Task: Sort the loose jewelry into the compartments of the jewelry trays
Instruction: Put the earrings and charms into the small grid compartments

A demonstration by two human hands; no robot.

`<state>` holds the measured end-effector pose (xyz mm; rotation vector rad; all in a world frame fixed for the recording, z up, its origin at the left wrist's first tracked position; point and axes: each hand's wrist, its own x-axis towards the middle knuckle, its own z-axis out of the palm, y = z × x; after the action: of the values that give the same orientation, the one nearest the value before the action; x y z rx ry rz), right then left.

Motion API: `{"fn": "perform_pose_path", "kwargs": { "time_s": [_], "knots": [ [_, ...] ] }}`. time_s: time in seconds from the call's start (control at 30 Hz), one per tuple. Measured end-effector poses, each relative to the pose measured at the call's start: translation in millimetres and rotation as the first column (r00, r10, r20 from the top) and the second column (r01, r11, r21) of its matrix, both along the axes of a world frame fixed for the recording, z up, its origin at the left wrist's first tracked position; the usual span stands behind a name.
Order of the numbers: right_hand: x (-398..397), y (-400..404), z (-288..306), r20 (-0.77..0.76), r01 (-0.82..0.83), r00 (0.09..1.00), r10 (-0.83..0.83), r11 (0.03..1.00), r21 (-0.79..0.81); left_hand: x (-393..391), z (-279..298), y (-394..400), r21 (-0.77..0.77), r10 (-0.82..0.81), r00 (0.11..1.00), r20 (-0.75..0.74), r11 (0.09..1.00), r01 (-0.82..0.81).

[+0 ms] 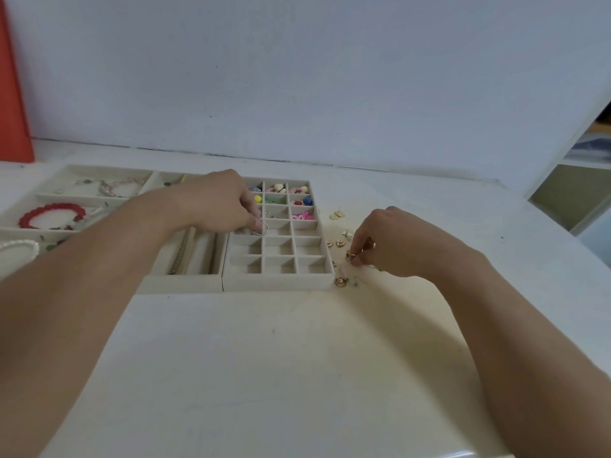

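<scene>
A beige grid tray [281,281] of small compartments stands mid-table; its far cells hold coloured earrings and beads [299,196], its near cells look bare. My left hand [215,203] hovers over the tray's left side and pinches a thin silver ring [262,229] above a middle cell. My right hand [393,242] is on the table right of the tray and pinches a small gold earring [351,256]. Several loose gold pieces [340,281] lie scattered around it.
A tray with long slots [185,279] adjoins the grid tray on the left and holds a chain. Further left, wide trays hold a red bead bracelet [51,215], a pink bracelet [115,188] and a pearl strand [20,247]. A wall rises behind; an orange panel [13,94] stands far left.
</scene>
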<state>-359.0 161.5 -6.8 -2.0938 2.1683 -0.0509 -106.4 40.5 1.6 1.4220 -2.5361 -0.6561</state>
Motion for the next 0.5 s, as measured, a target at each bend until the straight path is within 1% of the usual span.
{"fn": "perform_pose_path", "kwargs": {
  "time_s": [0.17,0.27,0.37,0.43,0.5],
  "knots": [
    [6.1,0.3,-3.9,-0.152,-0.01,0.988,0.014,1.0,0.027,5.4,-1.5,-0.3,-0.02,0.019,0.999,0.047,1.0,-0.018],
    [4.4,1.9,-3.7,-0.182,-0.028,0.983,0.029,1.0,0.008,6.6,-2.4,0.1,-0.021,0.02,0.998,0.066,1.0,-0.019],
    [1.2,4.2,5.9,-0.172,-0.03,0.985,0.018,0.997,-0.068,10.1,-3.8,0.1,-0.021,0.022,0.999,0.038,1.0,-0.022],
    [2.2,5.1,16.6,-0.122,-0.026,0.993,0.008,0.989,-0.147,10.8,-5.4,-0.5,-0.028,0.029,0.999,0.014,0.999,-0.029],
    [11.0,2.4,26.8,-0.082,-0.058,0.996,0.041,0.976,-0.211,11.1,-7.0,-0.5,-0.03,0.035,0.999,0.0,0.999,-0.035]
  ]
}}
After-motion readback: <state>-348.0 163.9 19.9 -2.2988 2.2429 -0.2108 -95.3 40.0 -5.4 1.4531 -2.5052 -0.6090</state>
